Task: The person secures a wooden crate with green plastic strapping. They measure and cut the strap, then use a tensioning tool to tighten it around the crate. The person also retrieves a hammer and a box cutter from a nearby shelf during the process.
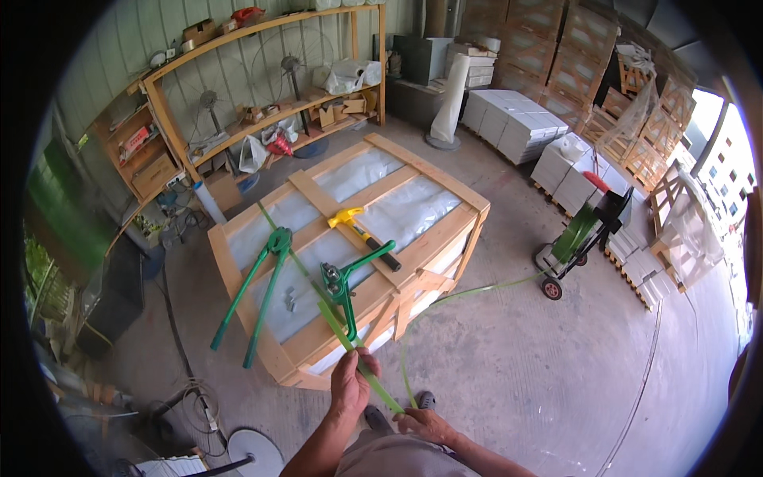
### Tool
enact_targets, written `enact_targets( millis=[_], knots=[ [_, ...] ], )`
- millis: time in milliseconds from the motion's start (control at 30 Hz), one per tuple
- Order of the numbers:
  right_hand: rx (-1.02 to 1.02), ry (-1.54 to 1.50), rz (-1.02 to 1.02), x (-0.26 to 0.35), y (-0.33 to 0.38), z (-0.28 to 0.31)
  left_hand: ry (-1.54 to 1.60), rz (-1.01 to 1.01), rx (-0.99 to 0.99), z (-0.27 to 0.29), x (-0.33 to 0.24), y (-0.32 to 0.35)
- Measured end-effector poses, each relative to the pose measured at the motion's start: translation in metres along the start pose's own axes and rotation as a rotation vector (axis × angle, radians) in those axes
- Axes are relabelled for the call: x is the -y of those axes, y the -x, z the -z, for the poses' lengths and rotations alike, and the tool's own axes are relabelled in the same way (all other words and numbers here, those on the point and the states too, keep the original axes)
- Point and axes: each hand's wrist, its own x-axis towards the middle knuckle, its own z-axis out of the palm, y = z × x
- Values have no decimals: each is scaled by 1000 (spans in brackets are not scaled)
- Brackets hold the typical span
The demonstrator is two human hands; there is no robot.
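Below the wooden slatted crate (350, 238), the left hand (351, 387) rises with fingers pinched around the flat green plastic strap (373, 381), while the right hand (427, 423), lower and palm down, grips the same strap nearer the body.

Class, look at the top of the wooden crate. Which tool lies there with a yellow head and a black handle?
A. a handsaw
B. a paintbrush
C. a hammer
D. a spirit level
C: the hammer lies on a wooden slat of the crate, yellow head toward the far side, between the two green strapping tools.
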Motion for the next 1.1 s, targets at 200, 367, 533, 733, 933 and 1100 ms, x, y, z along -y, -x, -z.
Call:
enact_targets(
  millis=[200,367,533,733,933,1100],
  knots=[
    [-112,-274,-358,0,24,49,-385,34,64,-19,18,-4],
    [-59,-97,-140,-4,29,94,-513,25,53,-34,42,-17],
    [58,-20,-53,-8,26,134,-426,146,-3,-47,77,-16],
    [175,399,-63,-46,34,167,-1807,-597,260,-25,129,-33],
    [173,231,-189,-43,55,195,-929,-55,-138,-50,152,-65],
    [125,-9,-301,-102,74,218,-514,137,-58,-95,132,-86]
  ],
)
